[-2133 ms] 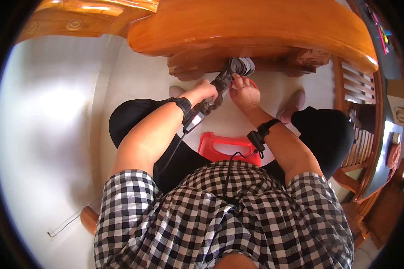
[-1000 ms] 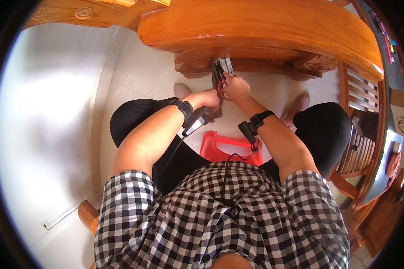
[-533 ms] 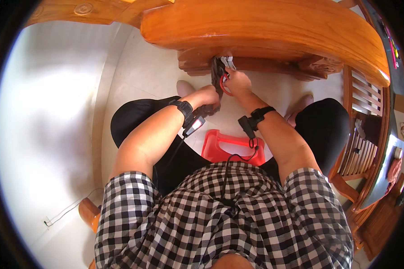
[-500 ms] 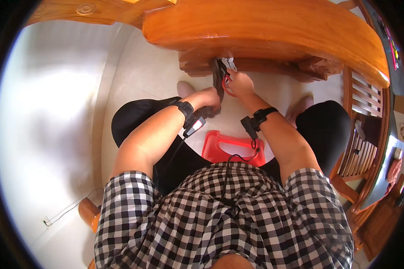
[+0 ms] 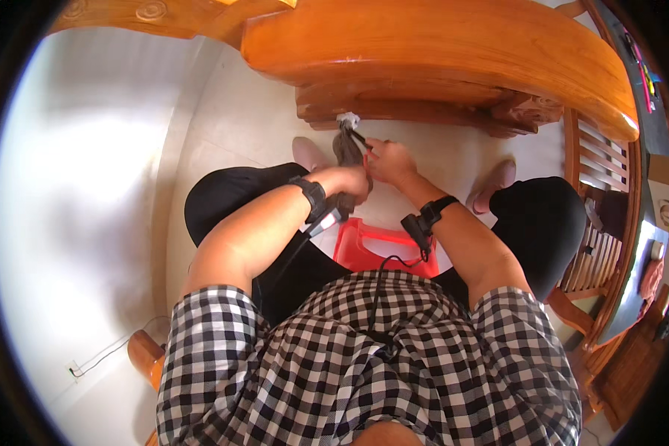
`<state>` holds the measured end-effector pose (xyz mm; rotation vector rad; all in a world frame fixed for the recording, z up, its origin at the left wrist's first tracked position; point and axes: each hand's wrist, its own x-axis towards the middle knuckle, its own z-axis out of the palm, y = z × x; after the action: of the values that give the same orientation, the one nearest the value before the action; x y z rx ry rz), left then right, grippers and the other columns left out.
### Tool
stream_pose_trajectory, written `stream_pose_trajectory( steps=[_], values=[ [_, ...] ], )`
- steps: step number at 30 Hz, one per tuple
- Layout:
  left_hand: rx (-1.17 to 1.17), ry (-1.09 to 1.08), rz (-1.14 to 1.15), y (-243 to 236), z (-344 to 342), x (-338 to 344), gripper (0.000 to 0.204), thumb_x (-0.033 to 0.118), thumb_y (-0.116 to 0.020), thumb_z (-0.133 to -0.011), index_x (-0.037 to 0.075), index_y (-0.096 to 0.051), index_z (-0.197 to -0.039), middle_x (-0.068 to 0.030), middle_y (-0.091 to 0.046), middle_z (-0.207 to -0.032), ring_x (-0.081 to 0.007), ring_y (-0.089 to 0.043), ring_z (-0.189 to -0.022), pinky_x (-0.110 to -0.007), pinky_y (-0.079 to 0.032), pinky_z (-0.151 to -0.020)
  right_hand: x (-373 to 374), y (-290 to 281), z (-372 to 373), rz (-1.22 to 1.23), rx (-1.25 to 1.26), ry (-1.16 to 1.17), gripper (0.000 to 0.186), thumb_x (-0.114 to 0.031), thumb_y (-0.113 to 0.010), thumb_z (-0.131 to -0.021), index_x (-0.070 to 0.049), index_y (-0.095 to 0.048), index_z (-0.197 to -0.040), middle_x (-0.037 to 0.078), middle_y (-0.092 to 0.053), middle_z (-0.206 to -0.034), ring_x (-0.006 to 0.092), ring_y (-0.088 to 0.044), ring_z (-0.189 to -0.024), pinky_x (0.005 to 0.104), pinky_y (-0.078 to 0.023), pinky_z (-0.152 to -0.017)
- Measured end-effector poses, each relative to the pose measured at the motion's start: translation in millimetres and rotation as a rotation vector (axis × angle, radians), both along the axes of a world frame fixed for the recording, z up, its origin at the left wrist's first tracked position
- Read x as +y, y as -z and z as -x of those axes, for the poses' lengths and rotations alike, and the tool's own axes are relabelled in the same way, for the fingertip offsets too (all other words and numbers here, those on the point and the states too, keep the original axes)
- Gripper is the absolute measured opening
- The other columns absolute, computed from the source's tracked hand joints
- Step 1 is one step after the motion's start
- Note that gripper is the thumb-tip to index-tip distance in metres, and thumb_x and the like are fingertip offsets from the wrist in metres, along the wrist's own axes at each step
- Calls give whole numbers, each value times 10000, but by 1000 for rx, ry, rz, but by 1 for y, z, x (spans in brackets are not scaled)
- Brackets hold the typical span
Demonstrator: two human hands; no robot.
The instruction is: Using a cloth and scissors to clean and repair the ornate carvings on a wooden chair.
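Observation:
My left hand point(image 5: 351, 183) is closed round a long, dark grey-brown, crumpled piece that looks like cloth point(image 5: 346, 149). It stretches away from me between my knees, and some of it hangs below my fist. At its far end shows a crumpled whitish tip point(image 5: 348, 119). My right hand point(image 5: 390, 160), just to the right, is closed on red-handled scissors point(image 5: 360, 138). Their dark blades point toward the cloth's far part; whether they touch it I cannot tell. The fingers hide most of the handles.
A heavy orange-brown wooden furniture piece point(image 5: 438, 48) curves across the front. A red plastic stool point(image 5: 357, 256) stands on the floor close to me. Slatted wooden chairs point(image 5: 602, 156) are at the right, beside a dark-topped table point(image 5: 632, 297). A white wall point(image 5: 89, 186) runs along the left.
My right hand and the scissors have come nearer and slightly left. The cloth's far end has moved nearer and left, and its whitish tip now looks bunched.

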<state>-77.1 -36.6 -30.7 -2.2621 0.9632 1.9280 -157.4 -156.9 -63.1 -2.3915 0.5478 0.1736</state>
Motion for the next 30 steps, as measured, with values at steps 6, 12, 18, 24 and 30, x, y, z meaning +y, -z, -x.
stream_pose_trajectory(
  steps=[6,12,18,24,30],
  values=[
    [29,-248,130,-22,-4,-22,250,32,-713,-528,-60,-675,-758,-168,-683,-746,-274,-670,-660,-366,-525,-575,-12,-6,7,-90,-236,241,513,-209,-664,-697,-182,-618,-1207,167,-667,-966,376,-642,-872,457,-520,-741],
    [-55,-381,73,-15,-5,-19,153,47,-657,-636,-37,-670,-763,-166,-669,-715,-280,-662,-615,-396,-518,-544,-16,1,-10,-140,-197,229,508,-203,-670,-688,-174,-635,-1194,183,-670,-981,384,-639,-892,470,-510,-775],
    [-126,-436,20,-28,-11,-19,115,90,-642,-700,-6,-686,-746,-163,-668,-700,-282,-660,-604,-401,-514,-535,-12,8,-26,-146,-174,266,439,-227,-642,-743,-170,-635,-1179,190,-666,-1005,384,-633,-934,471,-511,-799],
    [-39,-495,85,-4,-12,-14,132,89,-617,-736,-29,-674,-751,-180,-658,-646,-299,-642,-496,-432,-509,-427,-30,-22,-26,82,32,97,445,-195,-638,-754,-235,-638,-1197,123,-665,-1081,323,-638,-977,438,-514,-830],
    [-48,-407,119,-9,-9,-38,230,124,-710,-639,-40,-671,-795,-175,-668,-710,-296,-650,-602,-394,-513,-548,-64,-19,14,194,93,260,411,-263,-588,-822,-302,-608,-1232,109,-660,-1090,318,-632,-994,430,-512,-830]
  ],
)
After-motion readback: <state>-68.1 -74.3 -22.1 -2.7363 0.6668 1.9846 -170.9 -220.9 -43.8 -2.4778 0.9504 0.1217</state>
